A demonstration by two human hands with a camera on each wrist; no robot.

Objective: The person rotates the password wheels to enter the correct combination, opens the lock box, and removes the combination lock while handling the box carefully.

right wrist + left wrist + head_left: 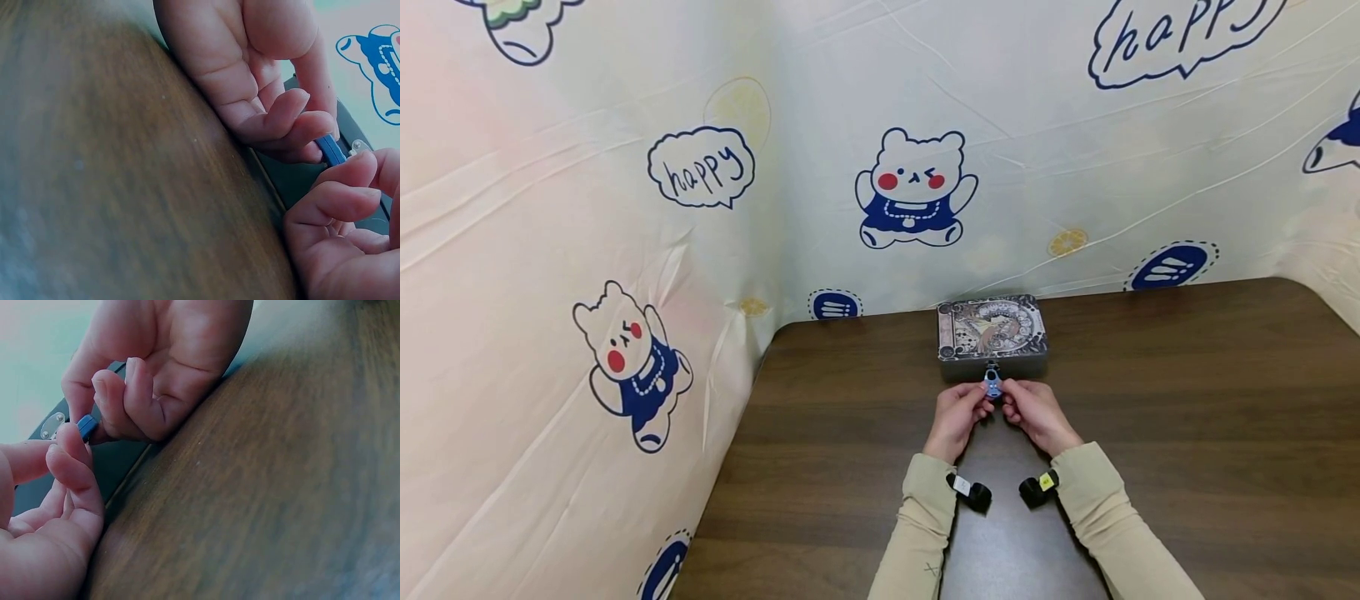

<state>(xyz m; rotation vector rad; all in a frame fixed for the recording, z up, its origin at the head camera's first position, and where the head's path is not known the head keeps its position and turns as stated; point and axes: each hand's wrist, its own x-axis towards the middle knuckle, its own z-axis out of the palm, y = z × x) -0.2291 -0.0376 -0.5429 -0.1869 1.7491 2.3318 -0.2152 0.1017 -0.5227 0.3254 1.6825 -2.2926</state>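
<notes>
A small blue padlock (992,384) hangs at the front of a dark rectangular box (992,327) with an ornate printed lid. My left hand (957,415) pinches the padlock from the left side, thumb and fingertips on its edge. From the opposite side my right hand (1037,412) pinches it too. Both wrist views show only a sliver of the blue padlock (87,426) between the fingertips; the rest is covered. Beside it, a riveted metal latch plate (53,425) is fixed to the box front. The lid is down.
The box stands near the back edge of a dark wood table (835,433). Behind and to the left hangs a pale cloth (820,100) printed with cartoon bears and lettering. Small black cameras (977,497) sit on both wrists.
</notes>
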